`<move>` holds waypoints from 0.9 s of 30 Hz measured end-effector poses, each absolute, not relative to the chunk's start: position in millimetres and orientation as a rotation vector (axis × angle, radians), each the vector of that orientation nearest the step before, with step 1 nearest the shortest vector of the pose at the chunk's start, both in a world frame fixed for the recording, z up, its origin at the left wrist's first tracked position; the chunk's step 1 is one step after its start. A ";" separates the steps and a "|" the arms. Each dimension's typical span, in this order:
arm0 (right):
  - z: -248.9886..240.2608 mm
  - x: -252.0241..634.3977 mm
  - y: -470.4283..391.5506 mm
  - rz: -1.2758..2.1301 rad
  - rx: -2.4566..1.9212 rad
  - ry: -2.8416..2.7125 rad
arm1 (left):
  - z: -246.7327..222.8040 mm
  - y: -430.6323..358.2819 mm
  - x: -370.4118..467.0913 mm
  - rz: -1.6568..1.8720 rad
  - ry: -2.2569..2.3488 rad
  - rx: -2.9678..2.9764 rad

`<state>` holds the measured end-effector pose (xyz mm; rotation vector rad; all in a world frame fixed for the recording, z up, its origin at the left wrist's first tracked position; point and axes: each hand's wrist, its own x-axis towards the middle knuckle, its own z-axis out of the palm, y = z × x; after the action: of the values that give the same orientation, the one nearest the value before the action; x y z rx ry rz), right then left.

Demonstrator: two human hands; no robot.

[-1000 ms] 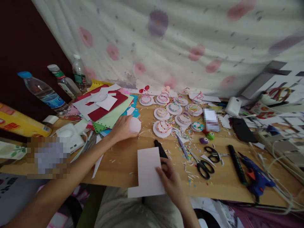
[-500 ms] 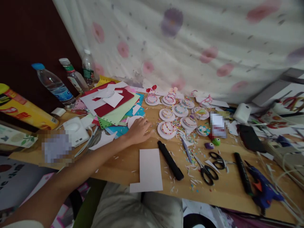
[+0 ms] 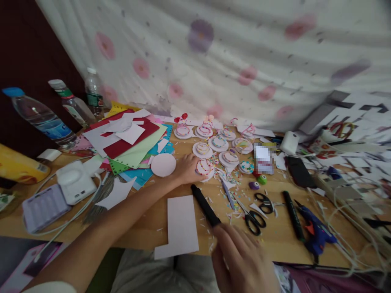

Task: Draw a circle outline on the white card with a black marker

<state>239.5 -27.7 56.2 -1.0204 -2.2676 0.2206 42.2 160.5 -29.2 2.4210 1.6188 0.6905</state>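
My left hand [image 3: 187,169] is at the left edge of a small round white paper disc with a ring of coloured beads [image 3: 205,167], its thumb and fingers closed about the rim. A plain white paper circle [image 3: 163,165] lies left of that hand. Low in the view, my right hand [image 3: 241,258] is closed on the near end of a thick black stick-shaped tool [image 3: 205,204], which rests on the table; its exact kind is unclear. Left of the tool lies a cut white paper sheet [image 3: 182,224]. More beaded discs [image 3: 218,143] stand behind.
Scissors [image 3: 252,219], a black marker [image 3: 293,215] and a blue glue gun [image 3: 317,232] lie to the right, near tangled white cables. Coloured paper sheets [image 3: 149,142] are stacked at left, by bottles [image 3: 45,118]. Paper scraps and beads litter the tabletop.
My left hand has moved right, off the plain white circle and onto the beaded disc. My right hand has come into view and onto the black tool. The view has shifted right.
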 end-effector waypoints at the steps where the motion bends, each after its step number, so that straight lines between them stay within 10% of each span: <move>1: 46.8 236.4 -18.5 0.163 -1.100 -2.310 | -32.3 163.6 44.2 0.697 1.617 2.413; 27: -49.9 264.2 19.8 0.180 -1.487 -2.150 | 29.9 29.7 -9.3 0.819 1.222 2.210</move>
<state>264.2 19.8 -49.9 -1.4867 -2.1498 0.1795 -9.3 29.7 29.9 2.2098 1.2222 0.8188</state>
